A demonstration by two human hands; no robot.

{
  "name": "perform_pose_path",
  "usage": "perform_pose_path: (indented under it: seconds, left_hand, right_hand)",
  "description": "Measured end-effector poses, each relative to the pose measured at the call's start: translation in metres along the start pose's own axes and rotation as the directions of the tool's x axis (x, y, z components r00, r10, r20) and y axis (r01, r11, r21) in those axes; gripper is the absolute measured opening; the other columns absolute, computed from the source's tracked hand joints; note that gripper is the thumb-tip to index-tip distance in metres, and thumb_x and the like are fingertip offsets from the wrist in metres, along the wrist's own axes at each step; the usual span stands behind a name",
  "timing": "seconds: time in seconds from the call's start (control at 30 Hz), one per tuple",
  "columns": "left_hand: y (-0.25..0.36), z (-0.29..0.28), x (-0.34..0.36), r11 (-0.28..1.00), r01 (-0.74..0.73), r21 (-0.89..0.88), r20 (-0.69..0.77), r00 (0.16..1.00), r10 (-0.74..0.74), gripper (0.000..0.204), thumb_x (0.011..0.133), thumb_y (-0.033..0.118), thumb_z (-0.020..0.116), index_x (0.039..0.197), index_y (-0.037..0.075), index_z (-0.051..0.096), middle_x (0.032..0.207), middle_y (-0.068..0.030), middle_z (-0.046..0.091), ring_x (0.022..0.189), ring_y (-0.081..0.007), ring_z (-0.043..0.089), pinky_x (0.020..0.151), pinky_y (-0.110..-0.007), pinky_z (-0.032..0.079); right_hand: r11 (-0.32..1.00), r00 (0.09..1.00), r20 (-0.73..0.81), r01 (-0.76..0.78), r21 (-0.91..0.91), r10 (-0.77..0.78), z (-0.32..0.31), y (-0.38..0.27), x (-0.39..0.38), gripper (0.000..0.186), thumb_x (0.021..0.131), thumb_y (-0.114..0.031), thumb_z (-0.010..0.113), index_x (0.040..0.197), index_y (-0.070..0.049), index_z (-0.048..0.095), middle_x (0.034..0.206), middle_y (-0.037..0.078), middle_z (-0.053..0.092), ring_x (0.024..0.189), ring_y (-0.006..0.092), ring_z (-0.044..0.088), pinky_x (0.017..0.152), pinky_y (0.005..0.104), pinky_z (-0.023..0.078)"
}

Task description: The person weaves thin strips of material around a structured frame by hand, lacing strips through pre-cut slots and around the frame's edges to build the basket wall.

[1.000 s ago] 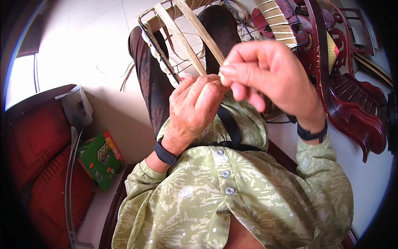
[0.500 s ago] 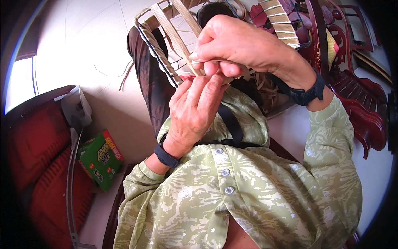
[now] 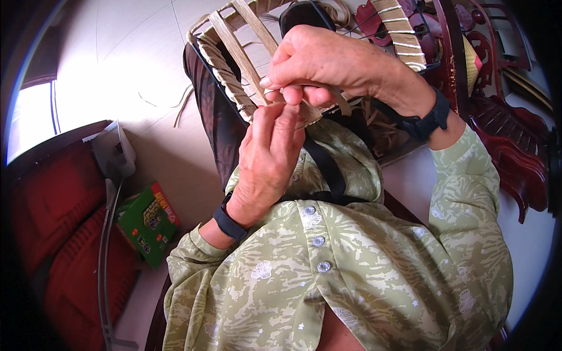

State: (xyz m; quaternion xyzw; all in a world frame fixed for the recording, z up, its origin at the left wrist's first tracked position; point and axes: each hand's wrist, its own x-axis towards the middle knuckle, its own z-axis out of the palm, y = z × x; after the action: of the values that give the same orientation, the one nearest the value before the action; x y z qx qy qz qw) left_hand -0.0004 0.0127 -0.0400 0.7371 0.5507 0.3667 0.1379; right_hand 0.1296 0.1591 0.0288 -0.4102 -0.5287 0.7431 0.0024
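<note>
A half-woven basket (image 3: 218, 65) rests on my lap, its dark wire frame wrapped along the rim with tan cord. Two flat, woody-looking strips (image 3: 235, 49) run across it. My left hand (image 3: 268, 153) is closed on the basket's near edge, fingertips partly hidden behind the rim. Just above it, my right hand (image 3: 333, 65) is bent over with thumb and fingers pinched together on a thin tan weaving strip (image 3: 341, 103), part of which trails out below the palm. The exact spot where the fingertips meet the strip is hard to make out.
Another wire piece wrapped in tan strip (image 3: 401, 35) lies at the far right, beside dark red carved wooden furniture (image 3: 509, 149). Loose strips (image 3: 383, 131) hang below my right wrist. On the left are a green box (image 3: 149, 225) and a red seat (image 3: 64, 175).
My left hand has shifted a little left and its fingers sit lower against the right hand. More of the basket's near edge and the tan strip shows between the hands.
</note>
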Motion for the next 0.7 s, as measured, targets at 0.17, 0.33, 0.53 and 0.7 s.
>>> perform_pose_path:
  seconds: [0.17, 0.33, 0.53, 0.7]
  left_hand:
    - [-0.001, 0.002, 0.005, 0.996, -0.072, 0.053, -0.078, 0.994, 0.076, 0.038, 0.077, -0.002, 0.074, 0.113, 0.005, 0.063, 0.099, -0.0117, 0.059, 0.076, -0.0279, 0.064, 0.063, -0.036, 0.054]
    - [-0.002, 0.001, 0.01, 0.983, -0.142, 0.12, 0.007, 0.99, 0.142, 0.033, 0.074, 0.004, 0.072, 0.106, 0.005, 0.063, 0.097, -0.008, 0.056, 0.076, -0.0218, 0.063, 0.065, -0.034, 0.053]
    - [0.003, 0.003, 0.019, 1.0, -0.004, -0.03, 0.002, 1.0, 0.004, 0.023, 0.073, 0.006, 0.072, 0.095, 0.013, 0.066, 0.085, -0.0041, 0.056, 0.067, -0.0238, 0.062, 0.059, -0.034, 0.051]
    - [0.016, -0.009, 0.032, 0.971, 0.231, -0.06, 0.212, 0.954, -0.214, 0.011, 0.077, 0.004, 0.071, 0.087, 0.006, 0.067, 0.081, -0.0062, 0.059, 0.063, -0.0221, 0.061, 0.059, -0.033, 0.05]
  right_hand:
    - [0.999, 1.0, -0.001, 0.01, -0.031, -0.01, 0.001, 0.0, -0.002, 0.022, 0.09, -0.014, 0.062, 0.083, 0.006, 0.066, 0.061, 0.005, 0.062, 0.036, 0.0047, 0.047, 0.034, 0.0195, 0.034]
    - [1.0, 1.0, 0.017, 0.017, 0.007, -0.017, -0.005, 0.002, 0.0, 0.023, 0.092, -0.015, 0.063, 0.082, 0.006, 0.065, 0.061, 0.005, 0.062, 0.037, 0.0048, 0.048, 0.034, 0.0197, 0.035]
    - [0.845, 0.816, -0.306, 0.358, -0.396, -0.49, -0.005, 0.009, -0.016, 0.02, 0.094, -0.014, 0.066, 0.099, 0.005, 0.065, 0.08, 0.004, 0.067, 0.064, 0.0073, 0.063, 0.06, 0.0215, 0.051]
    - [0.751, 0.581, -0.481, 0.445, -0.487, -0.656, 0.043, 0.044, -0.096, 0.011, 0.094, -0.006, 0.064, 0.1, 0.001, 0.069, 0.077, 0.004, 0.067, 0.062, 0.0071, 0.062, 0.053, 0.0221, 0.048]
